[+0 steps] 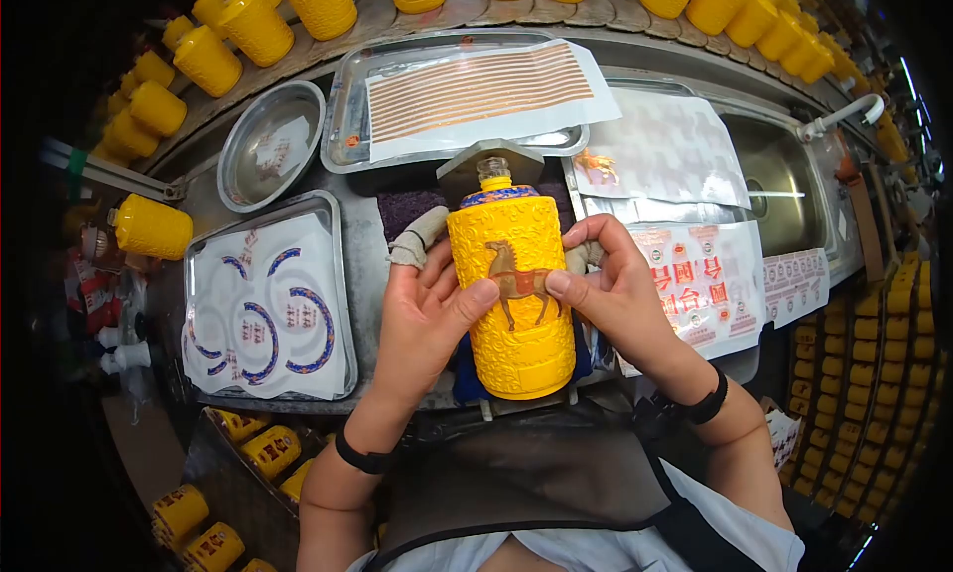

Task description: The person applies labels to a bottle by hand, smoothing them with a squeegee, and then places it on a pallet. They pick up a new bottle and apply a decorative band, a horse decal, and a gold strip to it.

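Observation:
A yellow embossed bottle with a clear glass neck stands in front of me, tilted back a little. On its face is a brown horse decal, and a blue patterned band rings its shoulder. My left hand grips the bottle's left side, thumb on the surface by the horse's chest. From the right, my right hand holds it, thumb pressed at the horse's rear. Cloth finger covers sit on some fingers of both hands. The fingers behind the bottle are partly hidden.
A tray with blue curved decals lies left, beside a round metal bowl. Behind stands a tray with a gold-striped sheet. Red-printed sheets and a sink are right. Yellow bottles line the conveyor.

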Demonstrator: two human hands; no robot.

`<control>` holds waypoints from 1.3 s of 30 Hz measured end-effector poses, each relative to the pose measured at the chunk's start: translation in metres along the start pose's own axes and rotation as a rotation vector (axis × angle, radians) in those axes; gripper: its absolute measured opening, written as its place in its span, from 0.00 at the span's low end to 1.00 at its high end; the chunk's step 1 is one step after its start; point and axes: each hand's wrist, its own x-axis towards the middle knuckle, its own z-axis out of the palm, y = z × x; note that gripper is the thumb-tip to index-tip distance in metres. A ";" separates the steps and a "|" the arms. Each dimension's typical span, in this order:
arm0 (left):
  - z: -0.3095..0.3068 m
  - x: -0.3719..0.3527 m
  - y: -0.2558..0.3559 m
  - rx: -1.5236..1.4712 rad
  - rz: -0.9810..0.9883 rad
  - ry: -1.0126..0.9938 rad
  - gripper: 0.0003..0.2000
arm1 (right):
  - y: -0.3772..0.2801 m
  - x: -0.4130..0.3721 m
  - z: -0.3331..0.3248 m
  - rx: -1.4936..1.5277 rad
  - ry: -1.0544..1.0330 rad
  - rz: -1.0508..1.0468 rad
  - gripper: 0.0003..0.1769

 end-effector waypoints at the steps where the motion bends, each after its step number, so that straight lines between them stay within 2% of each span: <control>1: 0.000 0.000 0.000 -0.001 -0.001 -0.003 0.38 | 0.002 0.000 -0.001 -0.004 -0.005 0.000 0.22; 11: -0.001 -0.002 0.000 -0.047 -0.018 -0.004 0.40 | 0.005 0.001 0.005 0.092 0.019 -0.056 0.23; 14: 0.001 -0.001 0.000 -0.024 -0.014 -0.001 0.40 | 0.008 0.001 0.000 0.005 0.002 -0.046 0.23; 29: 0.002 -0.001 -0.001 -0.040 -0.017 0.006 0.39 | 0.002 -0.001 0.002 0.055 -0.025 -0.024 0.23; 39: 0.002 -0.001 -0.001 -0.050 -0.018 0.001 0.39 | 0.005 0.001 0.003 0.060 -0.035 -0.086 0.23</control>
